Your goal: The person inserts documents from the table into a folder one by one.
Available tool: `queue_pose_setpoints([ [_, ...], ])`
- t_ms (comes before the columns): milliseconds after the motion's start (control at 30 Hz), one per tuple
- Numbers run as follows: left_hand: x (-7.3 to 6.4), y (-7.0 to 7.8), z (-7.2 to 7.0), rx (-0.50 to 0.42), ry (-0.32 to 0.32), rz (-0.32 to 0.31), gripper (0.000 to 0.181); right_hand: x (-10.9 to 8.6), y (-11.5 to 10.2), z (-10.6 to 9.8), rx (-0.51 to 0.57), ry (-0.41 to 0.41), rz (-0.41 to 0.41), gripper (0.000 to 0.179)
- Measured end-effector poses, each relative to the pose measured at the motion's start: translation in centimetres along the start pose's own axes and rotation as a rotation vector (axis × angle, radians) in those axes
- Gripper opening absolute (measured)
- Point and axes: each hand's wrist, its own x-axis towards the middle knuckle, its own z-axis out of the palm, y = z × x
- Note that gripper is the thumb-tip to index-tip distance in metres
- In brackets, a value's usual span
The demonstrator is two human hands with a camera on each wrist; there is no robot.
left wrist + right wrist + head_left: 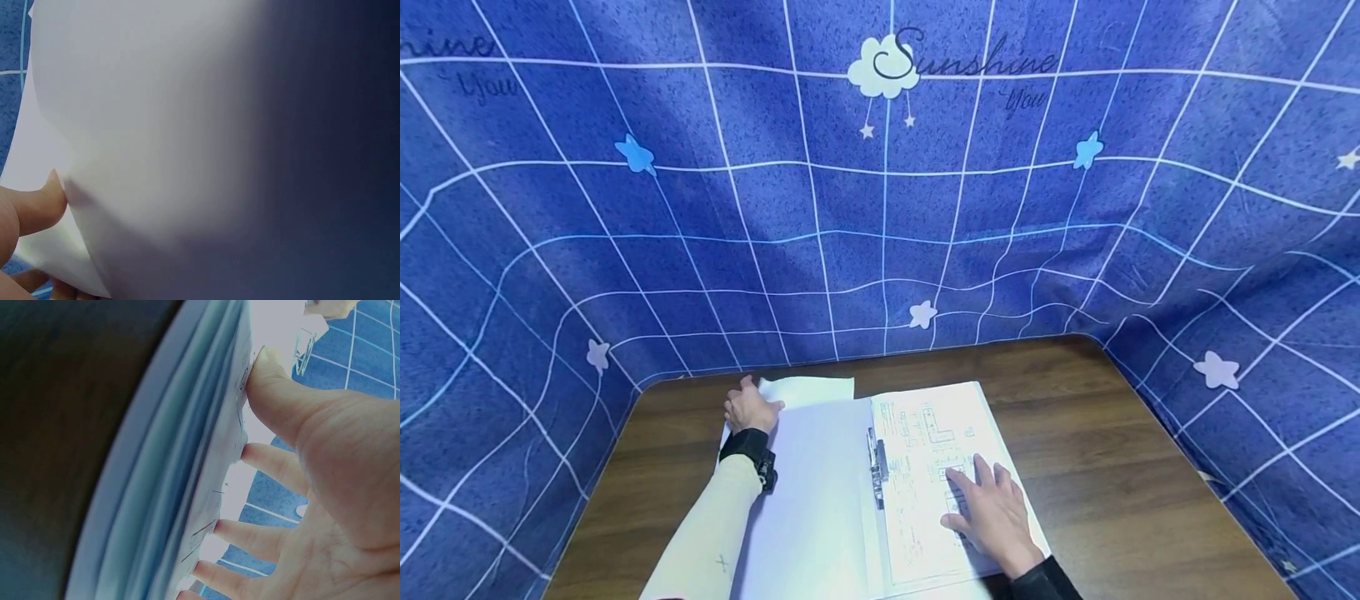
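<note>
An open folder lies on the table with a metal clip [877, 468] along its middle. On its right side sits a stack of printed sheets [925, 517] with line drawings. My left hand [751, 408] grips the top left edge of the folder's pale cover [808, 492]; in the left wrist view the thumb [44, 203] lies on the front and the other fingers are behind, partly hidden. A white layer [808, 388] shows past the cover's top edge. Fingers spread, my right hand [996, 517] rests its fingertips on the top printed sheet.
The brown wooden table [1120, 483] extends to the right of the folder. A blue cloth [865, 208] with white grid lines and stars hangs behind the table and at both sides. A black band [748, 454] is on the left wrist.
</note>
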Motion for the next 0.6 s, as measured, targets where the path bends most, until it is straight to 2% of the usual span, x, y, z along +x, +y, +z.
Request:
queue_pose_setpoints([
  [100, 0.0, -0.5, -0.1, -0.028, 0.045, 0.017, 0.057, -0.1, 0.0, 0.0, 0.003, -0.001, -0.004, 0.067],
  [200, 0.1, -0.8, -0.2, -0.063, 0.115, 0.048, 0.028, -0.1, 0.1, -0.1, 0.003, 0.006, -0.007, 0.067],
  [267, 0.2, -1.1, -0.2, -0.093, 0.154, 0.057, 0.015, -0.1, 0.1, -0.2, 0.006, 0.009, -0.005, 0.067],
  [400, 0.1, -1.4, -0.4, -0.172, 0.18, 0.035, 0.014, 0.0, 0.1, -0.1, 0.013, 0.001, 0.004, 0.067],
  [600, -0.1, -1.5, -0.7, -0.206, 0.146, -0.006, 0.017, -0.1, 0.1, 0.2, 0.013, -0.006, 0.007, 0.068],
])
